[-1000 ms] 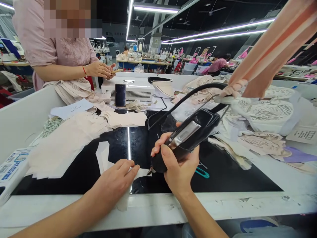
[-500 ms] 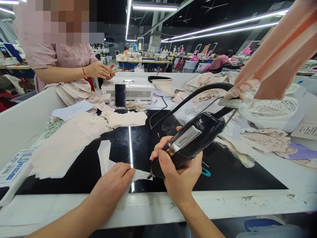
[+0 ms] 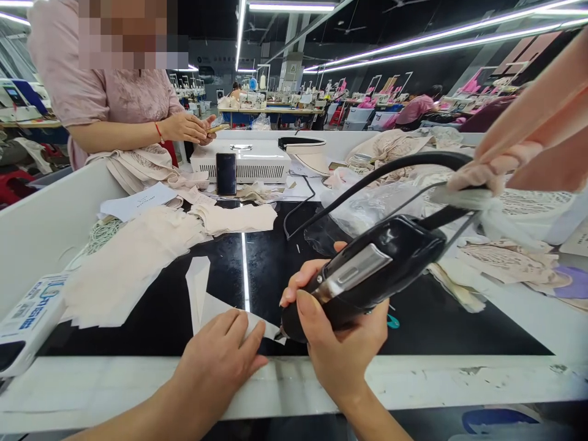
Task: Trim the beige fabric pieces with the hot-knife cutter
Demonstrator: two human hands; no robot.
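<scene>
My right hand [image 3: 342, 343] is wrapped round a black corded hand tool [image 3: 367, 275] with a metal clip, its tip pointing down to the left at a white fabric piece [image 3: 206, 300] on the black table surface [image 3: 275, 257]. My left hand [image 3: 220, 361] lies flat on that fabric near the table's front edge, fingers stretched toward the tool tip. The tool's black cable [image 3: 381, 171] arches up to the right.
A person in a pink top [image 3: 114, 98] stands across the table holding something small. Beige fabric stacks [image 3: 138, 251], a white box unit [image 3: 250, 160] with a phone [image 3: 226, 173], lace pieces [image 3: 509, 257] and a teal clip [image 3: 392, 321] lie around. Peach fabric [image 3: 537, 128] hangs at upper right.
The tool tip and my left hand have drawn a little nearer the front edge, with the white fabric shifted under the fingers. The view has moved slightly closer.
</scene>
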